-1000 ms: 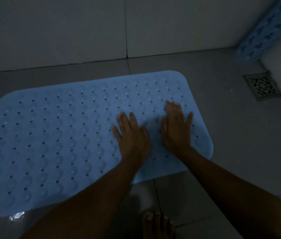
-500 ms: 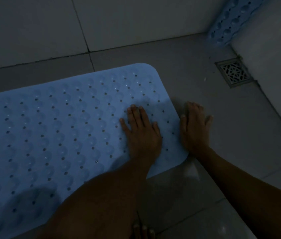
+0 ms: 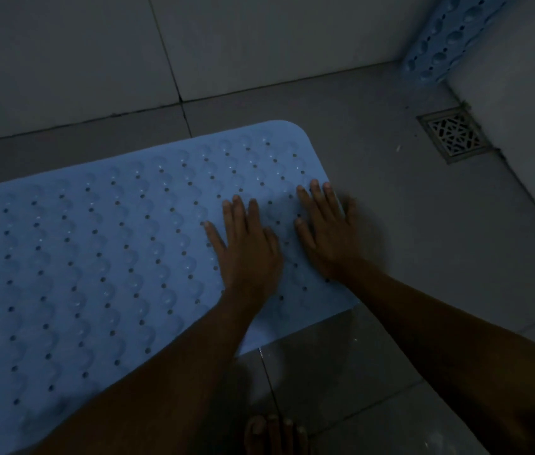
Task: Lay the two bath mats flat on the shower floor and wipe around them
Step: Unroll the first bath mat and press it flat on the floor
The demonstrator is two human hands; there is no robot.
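Right hand (image 3: 327, 231) returned onto the left-right-lying mat (image 3: 95, 257); both grips flat, seemingly pressing, left hand (image 3: 246, 247) too.

Floor drain (image 3: 454, 134): square metal grate with lattice pattern, at 2 o'clock, set in grey tiled floor (image 3: 423, 231) close to the right wall. Tiled wall (image 3: 259, 37) spans 12 o'clock. Bare toes (image 3: 274, 433) at 6 o'clock.

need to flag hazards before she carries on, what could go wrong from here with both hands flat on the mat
The floor tile near the bare toes looks glossy, perhaps wet, so a slip is possible. The second mat leans upright in the corner and may topple. Sliding the flat mat under the left hand and right hand toward the drain could cover it.
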